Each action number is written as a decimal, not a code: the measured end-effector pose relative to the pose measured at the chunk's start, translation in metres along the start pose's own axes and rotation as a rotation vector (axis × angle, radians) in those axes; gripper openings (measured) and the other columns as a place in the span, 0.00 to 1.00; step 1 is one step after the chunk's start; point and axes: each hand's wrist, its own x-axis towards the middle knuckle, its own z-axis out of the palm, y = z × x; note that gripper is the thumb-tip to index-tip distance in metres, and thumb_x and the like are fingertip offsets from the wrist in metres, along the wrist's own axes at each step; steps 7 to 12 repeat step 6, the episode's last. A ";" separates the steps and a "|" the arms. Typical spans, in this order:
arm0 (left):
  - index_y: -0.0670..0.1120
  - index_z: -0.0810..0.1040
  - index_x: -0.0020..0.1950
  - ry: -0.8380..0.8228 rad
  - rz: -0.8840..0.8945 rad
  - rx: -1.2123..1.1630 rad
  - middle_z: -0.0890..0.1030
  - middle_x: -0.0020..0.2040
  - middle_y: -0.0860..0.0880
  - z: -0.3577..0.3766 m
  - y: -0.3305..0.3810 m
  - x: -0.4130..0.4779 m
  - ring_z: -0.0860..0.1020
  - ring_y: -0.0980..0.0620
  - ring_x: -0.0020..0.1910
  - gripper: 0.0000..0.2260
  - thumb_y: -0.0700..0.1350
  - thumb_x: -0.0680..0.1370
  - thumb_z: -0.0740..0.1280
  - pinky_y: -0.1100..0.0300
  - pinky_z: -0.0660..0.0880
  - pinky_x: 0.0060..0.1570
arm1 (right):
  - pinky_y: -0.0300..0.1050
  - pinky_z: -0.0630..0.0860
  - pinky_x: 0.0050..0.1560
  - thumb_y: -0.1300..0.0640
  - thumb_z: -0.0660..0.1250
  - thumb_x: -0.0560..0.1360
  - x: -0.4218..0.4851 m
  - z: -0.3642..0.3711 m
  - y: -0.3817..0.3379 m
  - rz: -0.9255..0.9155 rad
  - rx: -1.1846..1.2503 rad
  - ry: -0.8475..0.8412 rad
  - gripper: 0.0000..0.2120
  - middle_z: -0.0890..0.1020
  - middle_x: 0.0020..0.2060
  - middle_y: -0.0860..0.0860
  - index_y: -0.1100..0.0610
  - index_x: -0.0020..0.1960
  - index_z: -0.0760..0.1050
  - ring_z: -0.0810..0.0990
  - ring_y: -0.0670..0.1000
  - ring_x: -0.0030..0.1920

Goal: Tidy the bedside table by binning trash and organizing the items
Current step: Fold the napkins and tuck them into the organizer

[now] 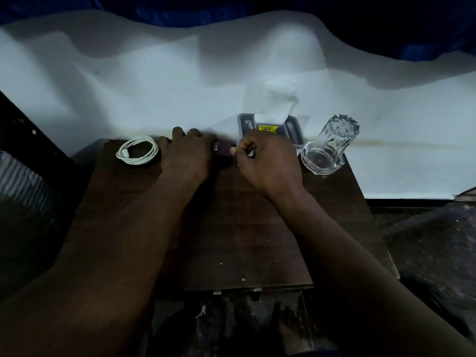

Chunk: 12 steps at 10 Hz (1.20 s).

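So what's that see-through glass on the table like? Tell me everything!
The glass is clear and thick, with flat facets down its sides and a heavy base. It looks empty. It stands upright near the back right corner of the dark wooden table, right of a grey tray that holds white tissue. Neither hand touches it; the right hand is curled just to its left.
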 end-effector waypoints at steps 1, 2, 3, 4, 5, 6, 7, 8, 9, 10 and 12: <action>0.59 0.76 0.64 0.008 -0.004 0.021 0.78 0.63 0.48 -0.001 -0.003 -0.001 0.70 0.38 0.65 0.14 0.52 0.78 0.66 0.37 0.64 0.64 | 0.51 0.79 0.44 0.45 0.70 0.73 0.002 0.003 -0.002 0.004 -0.006 -0.016 0.09 0.85 0.39 0.47 0.50 0.40 0.79 0.82 0.52 0.43; 0.58 0.75 0.63 0.004 -0.006 0.024 0.78 0.63 0.48 0.000 -0.004 -0.003 0.70 0.37 0.65 0.15 0.53 0.77 0.68 0.37 0.65 0.63 | 0.52 0.80 0.46 0.45 0.70 0.73 0.001 0.005 -0.003 0.006 0.001 -0.033 0.09 0.85 0.39 0.47 0.50 0.41 0.80 0.83 0.52 0.45; 0.55 0.72 0.68 0.034 -0.004 0.016 0.78 0.65 0.47 -0.004 -0.002 -0.005 0.70 0.37 0.66 0.22 0.54 0.75 0.70 0.37 0.66 0.62 | 0.52 0.80 0.46 0.45 0.70 0.73 -0.001 0.002 -0.001 0.011 0.000 -0.038 0.09 0.85 0.40 0.47 0.51 0.42 0.80 0.83 0.53 0.45; 0.52 0.70 0.72 0.067 0.006 0.012 0.76 0.67 0.45 -0.011 0.004 -0.008 0.69 0.37 0.67 0.26 0.53 0.76 0.70 0.39 0.67 0.62 | 0.51 0.80 0.45 0.46 0.71 0.73 -0.001 -0.002 0.001 0.022 -0.014 -0.038 0.09 0.85 0.39 0.47 0.51 0.41 0.80 0.83 0.52 0.44; 0.51 0.69 0.74 0.107 0.032 0.027 0.76 0.68 0.45 -0.021 0.010 -0.016 0.69 0.37 0.68 0.27 0.52 0.76 0.70 0.40 0.67 0.62 | 0.50 0.80 0.44 0.46 0.71 0.74 -0.004 -0.007 -0.001 0.031 -0.021 -0.051 0.09 0.85 0.38 0.47 0.52 0.41 0.80 0.83 0.51 0.43; 0.50 0.70 0.74 0.147 0.067 0.023 0.77 0.68 0.46 -0.029 0.016 -0.023 0.69 0.38 0.69 0.26 0.53 0.76 0.69 0.41 0.67 0.61 | 0.50 0.80 0.43 0.48 0.70 0.74 -0.006 -0.015 -0.001 0.030 -0.005 -0.039 0.08 0.85 0.39 0.49 0.52 0.42 0.81 0.84 0.52 0.42; 0.50 0.70 0.74 0.147 0.067 0.023 0.77 0.68 0.46 -0.029 0.016 -0.023 0.69 0.38 0.69 0.26 0.53 0.76 0.69 0.41 0.67 0.61 | 0.50 0.80 0.43 0.48 0.70 0.74 -0.006 -0.015 -0.001 0.030 -0.005 -0.039 0.08 0.85 0.39 0.49 0.52 0.42 0.81 0.84 0.52 0.42; 0.50 0.70 0.74 0.147 0.067 0.023 0.77 0.68 0.46 -0.029 0.016 -0.023 0.69 0.38 0.69 0.26 0.53 0.76 0.69 0.41 0.67 0.61 | 0.50 0.80 0.43 0.48 0.70 0.74 -0.006 -0.015 -0.001 0.030 -0.005 -0.039 0.08 0.85 0.39 0.49 0.52 0.42 0.81 0.84 0.52 0.42; 0.50 0.70 0.74 0.147 0.067 0.023 0.77 0.68 0.46 -0.029 0.016 -0.023 0.69 0.38 0.69 0.26 0.53 0.76 0.69 0.41 0.67 0.61 | 0.50 0.80 0.43 0.48 0.70 0.74 -0.006 -0.015 -0.001 0.030 -0.005 -0.039 0.08 0.85 0.39 0.49 0.52 0.42 0.81 0.84 0.52 0.42; 0.50 0.70 0.74 0.147 0.067 0.023 0.77 0.68 0.46 -0.029 0.016 -0.023 0.69 0.38 0.69 0.26 0.53 0.76 0.69 0.41 0.67 0.61 | 0.50 0.80 0.43 0.48 0.70 0.74 -0.006 -0.015 -0.001 0.030 -0.005 -0.039 0.08 0.85 0.39 0.49 0.52 0.42 0.81 0.84 0.52 0.42; 0.50 0.70 0.74 0.147 0.067 0.023 0.77 0.68 0.46 -0.029 0.016 -0.023 0.69 0.38 0.69 0.26 0.53 0.76 0.69 0.41 0.67 0.61 | 0.50 0.80 0.43 0.48 0.70 0.74 -0.006 -0.015 -0.001 0.030 -0.005 -0.039 0.08 0.85 0.39 0.49 0.52 0.42 0.81 0.84 0.52 0.42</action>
